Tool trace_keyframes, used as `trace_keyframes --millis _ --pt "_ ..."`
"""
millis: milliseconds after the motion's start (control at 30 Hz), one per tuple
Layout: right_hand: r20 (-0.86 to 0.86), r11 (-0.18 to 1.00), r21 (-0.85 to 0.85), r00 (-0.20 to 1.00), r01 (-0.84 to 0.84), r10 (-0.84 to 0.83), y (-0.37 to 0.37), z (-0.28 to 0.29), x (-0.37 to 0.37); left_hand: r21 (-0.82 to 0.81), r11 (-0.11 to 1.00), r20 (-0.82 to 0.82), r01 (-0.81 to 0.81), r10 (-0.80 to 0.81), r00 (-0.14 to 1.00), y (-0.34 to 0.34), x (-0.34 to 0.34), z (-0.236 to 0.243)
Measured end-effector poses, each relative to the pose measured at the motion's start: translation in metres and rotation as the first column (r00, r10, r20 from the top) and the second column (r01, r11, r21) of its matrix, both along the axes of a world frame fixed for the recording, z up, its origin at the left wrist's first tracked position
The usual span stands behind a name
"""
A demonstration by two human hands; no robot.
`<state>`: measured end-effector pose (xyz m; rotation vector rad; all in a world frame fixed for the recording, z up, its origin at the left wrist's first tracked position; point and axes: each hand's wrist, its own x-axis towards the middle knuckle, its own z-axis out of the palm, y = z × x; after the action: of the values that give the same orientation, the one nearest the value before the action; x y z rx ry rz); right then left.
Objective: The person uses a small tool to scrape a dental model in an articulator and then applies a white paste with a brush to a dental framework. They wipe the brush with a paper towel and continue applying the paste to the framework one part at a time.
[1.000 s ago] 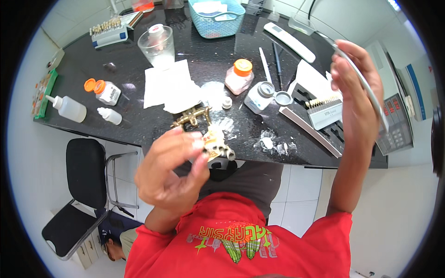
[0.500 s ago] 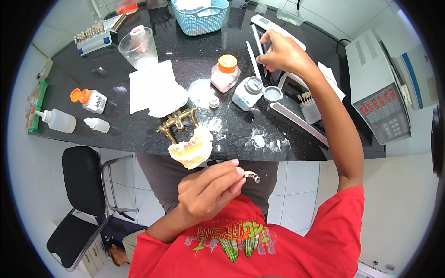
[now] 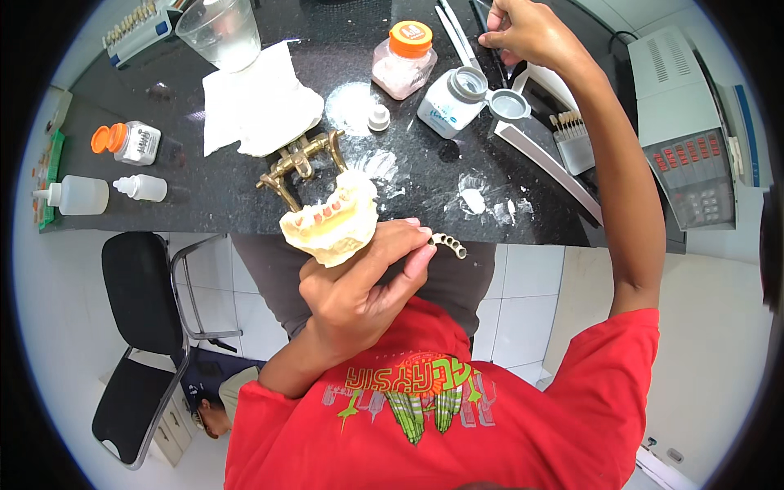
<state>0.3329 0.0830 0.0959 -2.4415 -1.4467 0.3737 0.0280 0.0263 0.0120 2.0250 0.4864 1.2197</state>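
My left hand (image 3: pixel 359 286) is closed, with thumb and fingers pinching one end of a dental bridge (image 3: pixel 454 244), a curved row of hollow tooth crowns. It is beside a yellowish plaster dental model (image 3: pixel 331 225), mounted on a brass articulator (image 3: pixel 305 160) at the counter's front edge. My right hand (image 3: pixel 531 34) reaches across to the far right of the counter. Its fingertips are closed on a dark thin stick (image 3: pixel 478 11). Two slim white sticks (image 3: pixel 454 33) lie just left of it. An uncapped white jar (image 3: pixel 452 103) stands below them, its grey lid flipped aside.
A jar with an orange lid (image 3: pixel 404 61), a small white cap (image 3: pixel 378 118), white tissue (image 3: pixel 260 102) and a clear cup (image 3: pixel 219 34) stand around the articulator. White powder (image 3: pixel 472 200) is scattered near the front edge. Bottles (image 3: pixel 84 196) are left; a furnace-like machine (image 3: pixel 686 155) right. Behind is a black chair (image 3: pixel 140 286).
The view has shifted nearer the counter's front. My right hand has left the slim white stick, which lies beside the other one. My left hand still pinches the bridge, close to the model.
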Motion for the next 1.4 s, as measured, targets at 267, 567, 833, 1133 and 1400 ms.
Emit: trace_keyframes --millis 267,567,833,1133,1400 --pt "-0.084 0.951 0.303 0.993 -0.054 0.083 0.007 0.025 0.038 0.028 1.000 -0.036 0.009 -0.008 0.999 0.006 -0.006 0.001" --pt "-0.153 0.785 0.554 0.894 -0.276 0.422 0.061 0.100 -0.077 0.029 0.999 0.022 0.043 -0.044 0.999 0.013 -0.007 -0.014" --pt "0.094 0.887 0.287 0.932 -0.362 0.350 0.110 0.084 -0.188 0.106 0.988 -0.004 0.109 -0.109 0.994 0.010 -0.014 -0.027" --pt "0.121 0.882 0.207 0.906 -0.423 0.406 0.121 0.071 -0.189 0.122 0.982 -0.130 0.146 -0.130 0.983 0.007 -0.024 -0.028" --pt "0.103 0.361 0.790 0.687 -0.496 0.719 0.089 0.056 -0.146 0.025 0.974 -0.061 0.224 -0.222 0.973 0.009 -0.019 -0.032"
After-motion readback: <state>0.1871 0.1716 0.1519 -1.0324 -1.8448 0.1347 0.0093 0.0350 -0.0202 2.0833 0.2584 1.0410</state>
